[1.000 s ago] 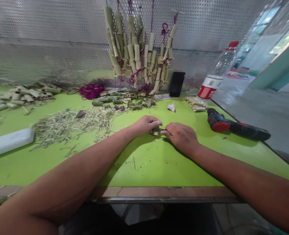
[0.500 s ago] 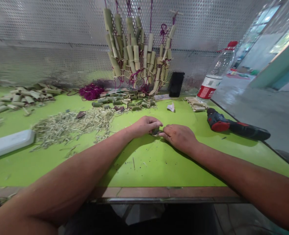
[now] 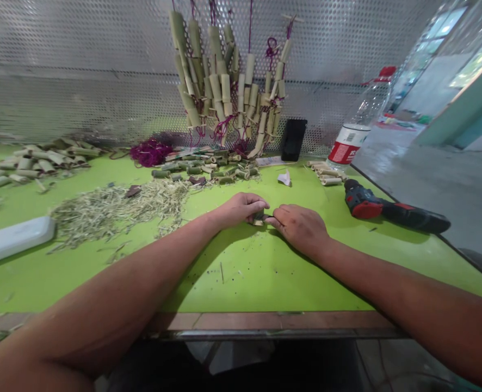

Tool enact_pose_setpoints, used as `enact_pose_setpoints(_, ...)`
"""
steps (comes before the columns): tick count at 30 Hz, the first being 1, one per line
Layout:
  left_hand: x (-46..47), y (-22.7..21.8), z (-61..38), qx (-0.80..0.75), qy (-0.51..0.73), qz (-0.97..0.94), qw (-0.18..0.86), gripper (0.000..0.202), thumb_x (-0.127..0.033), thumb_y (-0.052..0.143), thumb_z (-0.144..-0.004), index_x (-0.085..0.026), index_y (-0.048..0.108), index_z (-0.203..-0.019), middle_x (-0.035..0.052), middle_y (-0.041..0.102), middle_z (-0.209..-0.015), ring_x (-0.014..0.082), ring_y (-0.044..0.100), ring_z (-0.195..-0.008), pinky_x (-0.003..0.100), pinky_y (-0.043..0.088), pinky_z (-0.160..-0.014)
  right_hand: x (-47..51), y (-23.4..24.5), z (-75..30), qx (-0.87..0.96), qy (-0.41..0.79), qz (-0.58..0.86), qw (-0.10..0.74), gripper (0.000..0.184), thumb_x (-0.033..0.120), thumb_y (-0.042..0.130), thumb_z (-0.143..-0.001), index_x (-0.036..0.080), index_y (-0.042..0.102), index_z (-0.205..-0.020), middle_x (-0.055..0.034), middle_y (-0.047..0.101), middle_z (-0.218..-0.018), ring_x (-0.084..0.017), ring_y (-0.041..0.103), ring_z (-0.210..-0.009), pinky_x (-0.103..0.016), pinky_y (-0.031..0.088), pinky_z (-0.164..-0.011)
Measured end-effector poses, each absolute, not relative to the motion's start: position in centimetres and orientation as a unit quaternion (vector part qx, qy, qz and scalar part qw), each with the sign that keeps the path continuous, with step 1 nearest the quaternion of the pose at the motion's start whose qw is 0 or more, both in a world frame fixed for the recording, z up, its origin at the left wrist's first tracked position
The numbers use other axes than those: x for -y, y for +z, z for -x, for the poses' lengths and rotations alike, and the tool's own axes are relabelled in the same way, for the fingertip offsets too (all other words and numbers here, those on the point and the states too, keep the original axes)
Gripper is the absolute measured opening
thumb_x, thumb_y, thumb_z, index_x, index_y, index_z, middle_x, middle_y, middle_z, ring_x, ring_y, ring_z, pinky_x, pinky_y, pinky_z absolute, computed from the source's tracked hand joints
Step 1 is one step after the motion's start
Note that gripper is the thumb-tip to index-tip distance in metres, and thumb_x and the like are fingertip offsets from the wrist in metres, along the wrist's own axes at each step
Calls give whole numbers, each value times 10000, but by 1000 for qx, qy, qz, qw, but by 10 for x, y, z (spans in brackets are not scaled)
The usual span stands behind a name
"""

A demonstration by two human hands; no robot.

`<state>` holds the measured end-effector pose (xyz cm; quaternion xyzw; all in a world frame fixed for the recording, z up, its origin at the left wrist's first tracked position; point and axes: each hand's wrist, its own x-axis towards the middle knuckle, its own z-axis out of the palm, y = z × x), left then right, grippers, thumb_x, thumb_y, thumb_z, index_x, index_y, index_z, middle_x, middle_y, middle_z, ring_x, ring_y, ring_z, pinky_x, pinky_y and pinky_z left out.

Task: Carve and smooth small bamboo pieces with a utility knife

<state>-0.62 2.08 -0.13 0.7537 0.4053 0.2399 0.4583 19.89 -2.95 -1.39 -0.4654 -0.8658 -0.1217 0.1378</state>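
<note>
My left hand (image 3: 241,209) and my right hand (image 3: 300,226) meet at the middle of the green table (image 3: 249,272). Both have curled fingers closed on a short bamboo piece (image 3: 259,219) that rests on the tabletop between them. Most of that piece is hidden by my fingers. Behind my hands lies a scatter of short bamboo tubes (image 3: 208,167). Strings of bamboo tubes on purple cord (image 3: 224,87) hang on the perforated metal wall.
A heap of bamboo shavings (image 3: 118,207) lies to the left, with a white flat block (image 3: 14,239) and more bamboo pieces (image 3: 32,160) beyond. At right lie a red and black power drill (image 3: 388,209), a plastic bottle (image 3: 357,128) and a black phone (image 3: 294,139). A purple cord bundle (image 3: 150,152) sits at the back.
Both hands stay together on the small bamboo piece, with only slight finger shifts. The view has tilted a little.
</note>
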Motion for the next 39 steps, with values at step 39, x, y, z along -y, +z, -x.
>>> enact_pose_setpoints(39, -26, -7, 8, -381, 252, -744, 487, 275, -346, 504, -917, -124, 647, -998, -27, 523, -606, 70, 463, -514, 191, 384, -520, 34, -12, -198, 856, -116, 490, 114, 531, 524, 237, -1015, 196, 617, -841, -42, 620, -774, -171, 509, -702, -306, 189, -567)
